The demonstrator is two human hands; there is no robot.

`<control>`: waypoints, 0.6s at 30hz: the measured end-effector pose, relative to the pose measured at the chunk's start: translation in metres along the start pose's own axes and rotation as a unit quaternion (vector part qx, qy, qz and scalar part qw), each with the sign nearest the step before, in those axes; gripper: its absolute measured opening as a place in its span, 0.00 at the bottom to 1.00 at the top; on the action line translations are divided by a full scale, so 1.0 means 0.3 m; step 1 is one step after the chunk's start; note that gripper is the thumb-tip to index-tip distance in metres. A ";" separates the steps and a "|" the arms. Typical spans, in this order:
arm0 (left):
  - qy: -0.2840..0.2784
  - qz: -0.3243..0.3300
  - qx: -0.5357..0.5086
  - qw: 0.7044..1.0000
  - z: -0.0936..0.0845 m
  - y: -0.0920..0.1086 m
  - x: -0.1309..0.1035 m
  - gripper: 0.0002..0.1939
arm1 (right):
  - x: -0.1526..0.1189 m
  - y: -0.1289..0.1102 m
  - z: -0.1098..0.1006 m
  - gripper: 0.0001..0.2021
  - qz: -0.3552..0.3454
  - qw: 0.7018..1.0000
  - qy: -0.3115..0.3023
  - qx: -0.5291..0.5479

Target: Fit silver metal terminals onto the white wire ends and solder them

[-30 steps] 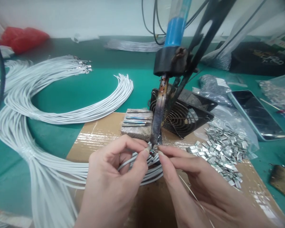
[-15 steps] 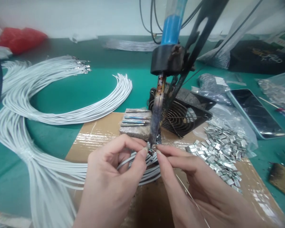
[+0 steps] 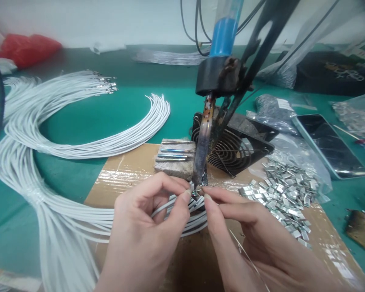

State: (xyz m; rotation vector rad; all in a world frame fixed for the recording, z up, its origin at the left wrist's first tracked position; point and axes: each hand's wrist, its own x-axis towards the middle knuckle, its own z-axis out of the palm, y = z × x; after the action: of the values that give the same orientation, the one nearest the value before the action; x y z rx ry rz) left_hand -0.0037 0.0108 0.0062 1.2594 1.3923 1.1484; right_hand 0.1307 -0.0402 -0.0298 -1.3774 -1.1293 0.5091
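Note:
My left hand point(image 3: 153, 221) is closed in a pinch on a white cable point(image 3: 161, 207), holding its end just under the tip of a mounted soldering iron point(image 3: 202, 154). My right hand point(image 3: 240, 227) pinches a thin solder wire point(image 3: 246, 256), whose tail runs down past the palm. Both sets of fingertips almost meet at the iron's tip, where a small metal part on the cable end is mostly hidden. Beneath my fingers lie the ends of a bundle of white cables point(image 3: 79, 217).
Loose metal connector shells point(image 3: 287, 194) lie to the right on the cardboard point(image 3: 109, 182). Behind are a black fan point(image 3: 231, 152), a block with metal rods point(image 3: 174, 164) and a phone point(image 3: 331, 146). More coiled white cables point(image 3: 109, 150) occupy the left. The iron's stand arm point(image 3: 261, 44) slants overhead.
The view has shifted slightly, moving the scene a little to the right. My right fingertips have drawn back slightly from the iron's tip; both hands keep their pinch.

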 end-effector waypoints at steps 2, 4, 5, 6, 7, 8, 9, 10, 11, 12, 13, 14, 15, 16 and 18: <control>0.001 0.003 -0.001 1.000 0.003 0.002 0.002 0.09 | -0.001 0.003 0.006 0.06 -0.009 1.000 0.012 -0.016; 0.010 0.005 -0.011 1.000 0.011 0.006 0.005 0.09 | -0.003 0.008 0.010 0.07 -0.011 0.999 0.018 -0.026; 0.015 0.003 -0.016 1.000 0.016 0.009 0.006 0.09 | -0.005 0.010 0.012 0.08 -0.011 0.999 0.020 -0.027; 0.020 0.002 -0.022 1.000 0.020 0.012 0.008 0.09 | -0.007 0.012 0.013 0.10 -0.011 0.999 0.023 -0.026; 0.025 0.000 -0.026 0.999 0.025 0.016 0.010 0.09 | -0.008 0.013 0.014 0.11 -0.013 0.999 0.026 -0.023; 0.029 -0.002 -0.028 0.999 0.029 0.020 0.011 0.09 | -0.010 0.014 0.016 0.11 -0.014 0.999 0.027 -0.022; 0.032 -0.003 -0.030 0.999 0.032 0.023 0.012 0.09 | -0.011 0.015 0.017 0.10 -0.015 0.999 0.026 -0.023; 0.035 -0.004 -0.033 0.999 0.033 0.026 0.014 0.08 | -0.012 0.015 0.019 0.08 -0.016 0.999 0.026 -0.025; 0.038 -0.006 -0.035 0.999 0.034 0.028 0.015 0.07 | -0.013 0.015 0.022 0.07 -0.018 0.999 0.026 -0.028; 0.037 -0.007 -0.038 0.999 0.034 0.029 0.015 0.07 | -0.013 0.013 0.024 0.07 -0.019 0.999 0.029 -0.030; 0.036 -0.009 -0.040 0.999 0.033 0.029 0.016 0.07 | -0.013 0.012 0.027 0.07 -0.019 0.999 0.032 -0.031; 0.037 -0.011 -0.041 0.998 0.032 0.029 0.016 0.07 | -0.012 0.010 0.028 0.08 -0.018 0.999 0.034 -0.030; 0.038 -0.013 -0.042 0.998 0.031 0.028 0.017 0.07 | -0.012 0.009 0.028 0.10 -0.015 0.999 0.035 -0.027; 0.040 -0.016 -0.044 0.998 0.031 0.027 0.017 0.07 | -0.011 0.007 0.027 0.11 -0.010 0.999 0.032 -0.022; 0.043 -0.021 -0.047 0.998 0.032 0.026 0.018 0.06 | -0.008 0.006 0.021 0.12 0.010 1.000 0.016 -0.008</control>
State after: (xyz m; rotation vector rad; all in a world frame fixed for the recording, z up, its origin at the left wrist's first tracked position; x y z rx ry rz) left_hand 0.0066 0.0171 0.0123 1.1216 1.4044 1.2377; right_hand 0.1249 -0.0388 -0.0334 -1.4079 -1.0958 0.4914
